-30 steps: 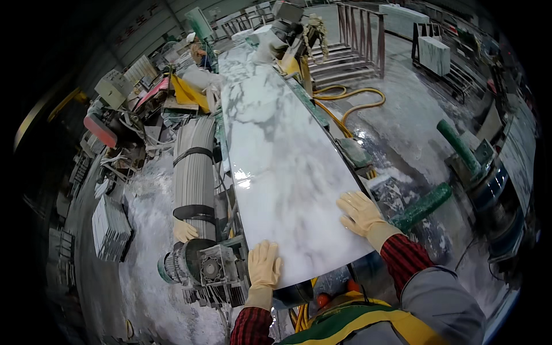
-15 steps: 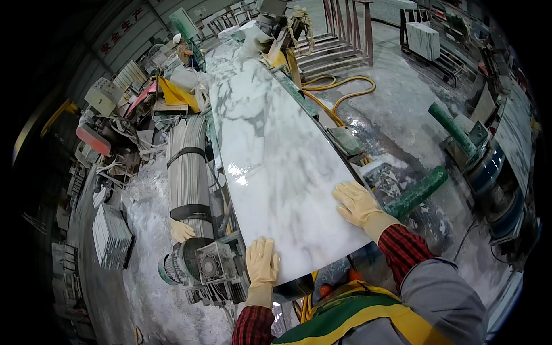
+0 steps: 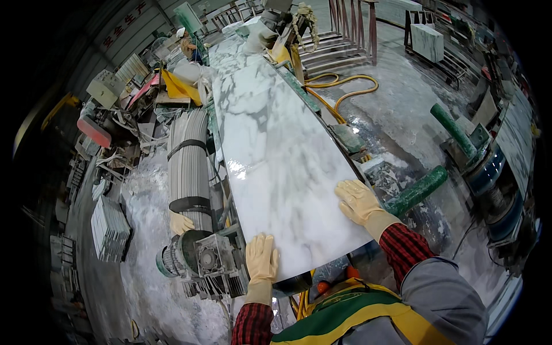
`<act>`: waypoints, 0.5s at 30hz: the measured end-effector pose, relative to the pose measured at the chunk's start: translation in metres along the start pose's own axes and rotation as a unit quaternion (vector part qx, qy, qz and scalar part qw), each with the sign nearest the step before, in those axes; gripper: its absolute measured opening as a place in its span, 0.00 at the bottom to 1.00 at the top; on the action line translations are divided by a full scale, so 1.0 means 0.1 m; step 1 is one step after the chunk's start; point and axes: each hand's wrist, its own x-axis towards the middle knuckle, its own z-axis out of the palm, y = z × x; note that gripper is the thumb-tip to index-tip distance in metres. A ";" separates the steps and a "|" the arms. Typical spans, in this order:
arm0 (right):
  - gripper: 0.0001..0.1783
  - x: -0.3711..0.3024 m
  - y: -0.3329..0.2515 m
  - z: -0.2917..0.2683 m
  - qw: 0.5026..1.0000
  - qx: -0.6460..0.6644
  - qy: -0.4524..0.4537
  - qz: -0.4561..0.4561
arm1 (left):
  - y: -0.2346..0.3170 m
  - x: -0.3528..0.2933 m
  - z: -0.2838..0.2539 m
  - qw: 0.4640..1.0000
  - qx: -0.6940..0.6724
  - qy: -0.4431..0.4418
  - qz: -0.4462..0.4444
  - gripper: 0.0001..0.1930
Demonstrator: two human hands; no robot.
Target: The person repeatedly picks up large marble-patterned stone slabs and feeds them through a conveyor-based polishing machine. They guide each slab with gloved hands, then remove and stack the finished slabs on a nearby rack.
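A long white marble slab (image 3: 282,172) with grey veins lies flat, its polished face wet and shiny, stretching away from me. My left hand (image 3: 262,261), in a cream rubber glove, rests on its near left corner with fingers stretched forward. At the right edge near the same end, my right hand (image 3: 359,202) lies on the slab in a matching glove, fingers extended toward the middle. Neither hand grips anything. Red-and-black checked cuffs show above both gloves.
Left of the slab stand a motor with gearbox (image 3: 201,259), a loose glove (image 3: 181,222) and a ribbed grey bellows cover (image 3: 188,164). Green rollers (image 3: 417,190) jut out on the right. Yellow hoses (image 3: 345,83) lie on the wet floor. Another person (image 3: 187,46) is far back.
The whole view has shifted very slightly. Both hands stay on the slab in nearly the same places.
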 end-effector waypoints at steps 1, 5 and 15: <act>0.27 0.00 -0.01 -0.01 1.000 -0.001 0.006 -0.001 | 0.00 -0.01 -0.01 1.000 -0.001 0.003 0.000 0.28; 0.27 -0.05 -0.01 -0.03 1.000 -0.003 0.021 -0.005 | 0.06 0.07 -0.14 0.999 -0.030 -0.003 0.010 0.28; 0.27 -0.06 -0.07 -0.08 1.000 -0.004 0.000 -0.010 | 0.06 -0.06 -0.07 1.000 0.004 0.020 0.010 0.28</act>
